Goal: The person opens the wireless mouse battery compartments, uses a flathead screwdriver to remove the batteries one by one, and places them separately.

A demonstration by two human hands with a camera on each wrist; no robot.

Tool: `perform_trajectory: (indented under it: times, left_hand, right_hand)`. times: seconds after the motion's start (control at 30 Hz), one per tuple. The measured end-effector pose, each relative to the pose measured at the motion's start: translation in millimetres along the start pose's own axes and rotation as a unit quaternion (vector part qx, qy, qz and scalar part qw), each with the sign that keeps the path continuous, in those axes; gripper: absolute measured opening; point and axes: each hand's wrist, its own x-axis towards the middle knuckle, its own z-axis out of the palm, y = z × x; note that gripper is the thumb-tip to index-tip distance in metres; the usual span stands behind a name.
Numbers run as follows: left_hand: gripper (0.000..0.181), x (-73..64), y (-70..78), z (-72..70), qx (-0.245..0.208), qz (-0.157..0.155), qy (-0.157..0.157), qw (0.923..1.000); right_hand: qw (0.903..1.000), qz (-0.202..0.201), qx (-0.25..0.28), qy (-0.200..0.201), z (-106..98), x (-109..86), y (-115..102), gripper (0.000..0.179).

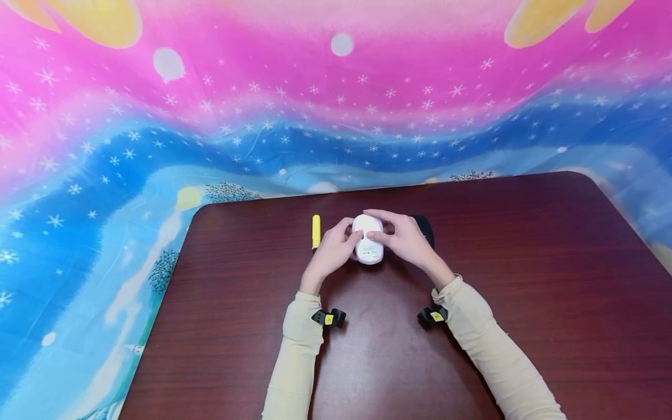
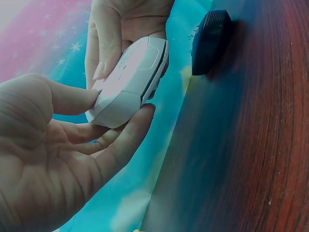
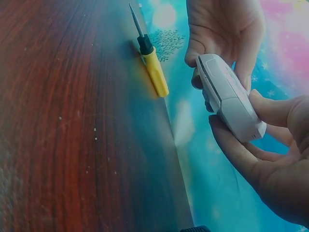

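Observation:
Both hands hold a white computer mouse (image 1: 370, 251) up in front of the body, its printed underside with a small dark spot turned toward the head camera. My left hand (image 1: 336, 248) grips the left side, thumb on the printed face and fingers beneath. From the other side my right hand (image 1: 401, 236) grips it the same way, its thumb near the dark spot. A dark seam runs along the edge of the mouse (image 2: 133, 82) in the left wrist view. In the right wrist view, fingers hide part of the mouse (image 3: 229, 99).
A screwdriver with a yellow handle (image 1: 316, 230) lies left of the left hand; its metal shaft shows in the right wrist view. Behind the right hand stands a black object with a ridged edge (image 2: 211, 42). The dark red wooden table (image 1: 525, 262) ends at a patterned cloth (image 1: 315, 116).

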Motion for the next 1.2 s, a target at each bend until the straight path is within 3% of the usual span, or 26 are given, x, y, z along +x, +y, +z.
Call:
perform_trajectory:
  times: [1.2]
  left_hand:
    - [0.028, 0.3, 0.6, 0.2, 0.044, -0.006, -0.028, 0.9986]
  right_hand:
    - [0.9983, 0.003, -0.058, 0.006, 7.4, -1.0, 2.9, 0.04]
